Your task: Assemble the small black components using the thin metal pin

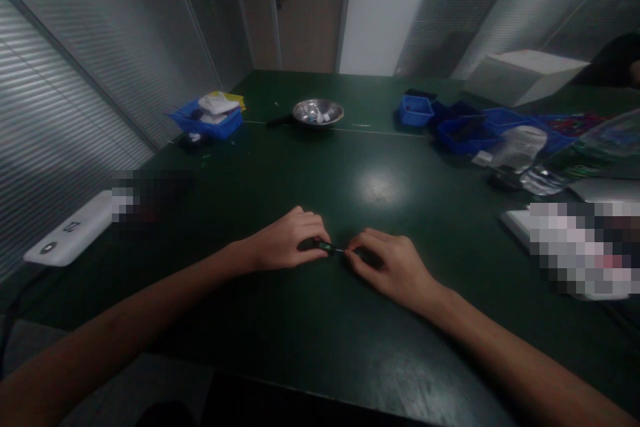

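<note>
Green table (280,333), metal bowl (319,109) beyond left hand (287,240)

Small dark item (325,246) — partly covered by left hand (290,240), type indeterminable. Thin metal piece (340,250): end obscured at right hand (395,263). Clear bottle (583,157) — cut off by right edge.

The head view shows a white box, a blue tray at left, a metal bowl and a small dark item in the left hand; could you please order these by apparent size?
1. White box
2. Blue tray
3. Metal bowl
4. Small dark item, partly covered by the left hand
</note>
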`<state>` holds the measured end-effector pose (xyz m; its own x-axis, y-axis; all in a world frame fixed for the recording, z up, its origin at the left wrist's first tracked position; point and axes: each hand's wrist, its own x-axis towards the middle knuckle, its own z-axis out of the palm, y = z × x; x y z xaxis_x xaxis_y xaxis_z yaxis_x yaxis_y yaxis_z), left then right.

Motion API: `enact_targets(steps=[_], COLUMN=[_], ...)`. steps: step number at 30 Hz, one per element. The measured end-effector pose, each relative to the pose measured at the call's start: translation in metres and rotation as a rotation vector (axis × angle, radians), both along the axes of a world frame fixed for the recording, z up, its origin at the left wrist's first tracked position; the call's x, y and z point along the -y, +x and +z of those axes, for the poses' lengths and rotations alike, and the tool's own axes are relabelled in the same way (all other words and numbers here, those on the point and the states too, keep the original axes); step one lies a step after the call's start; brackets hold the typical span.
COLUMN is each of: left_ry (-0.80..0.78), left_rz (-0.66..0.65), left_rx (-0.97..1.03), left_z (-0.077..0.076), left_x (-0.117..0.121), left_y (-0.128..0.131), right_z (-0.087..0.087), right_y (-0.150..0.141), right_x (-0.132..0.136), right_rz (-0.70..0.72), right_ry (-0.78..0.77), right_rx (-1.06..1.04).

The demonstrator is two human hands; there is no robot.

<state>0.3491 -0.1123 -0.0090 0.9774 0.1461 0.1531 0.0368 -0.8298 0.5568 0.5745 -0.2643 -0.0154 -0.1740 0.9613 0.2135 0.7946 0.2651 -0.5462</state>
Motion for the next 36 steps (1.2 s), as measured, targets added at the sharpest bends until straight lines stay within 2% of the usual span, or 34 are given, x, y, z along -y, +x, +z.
enact_targets(steps=[36], left_ry=[0.002], left_rz=[-0.041], left_rx=[-0.010], left_z=[0.0003], left_x=[0.0036], left_y=[0.0037], right_z=[-0.0010], right_y=[-0.0022], right_x=[0.0006], right_rz=[0.002], right_ry=[0.044], right_rx=[0.017])
